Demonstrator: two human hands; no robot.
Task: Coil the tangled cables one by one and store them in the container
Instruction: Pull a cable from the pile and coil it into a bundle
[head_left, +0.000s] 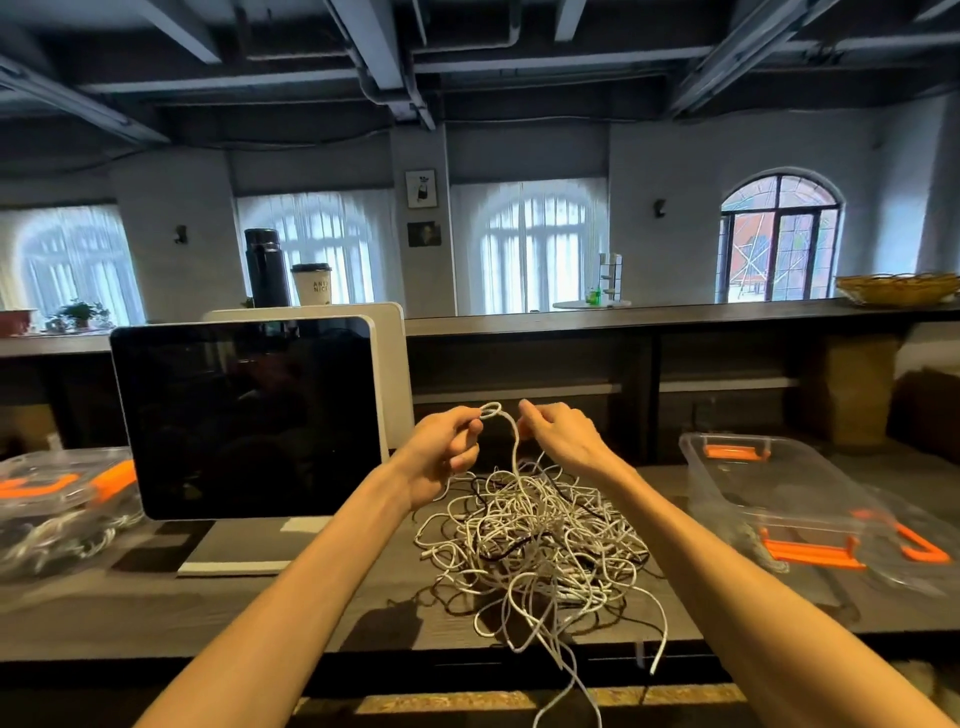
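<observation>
A tangled heap of white cables with a few black ones (540, 540) lies on the dark table in front of me. Some strands hang over the near edge. My left hand (441, 452) is raised above the heap and pinches a small loop of one white cable (514, 441) that rises from the pile. My right hand (561, 434) is level with it, just to the right, fingers curled near the same strand; what it grips is hidden. A clear plastic container with orange latches (769, 483) stands open at the right.
A dark screen on a white stand (249, 415) stands at the left of the heap. A clear lidded box holding coiled cables (57, 509) sits at the far left. The container's clear lid (914, 551) lies beside it. A raised shelf runs behind.
</observation>
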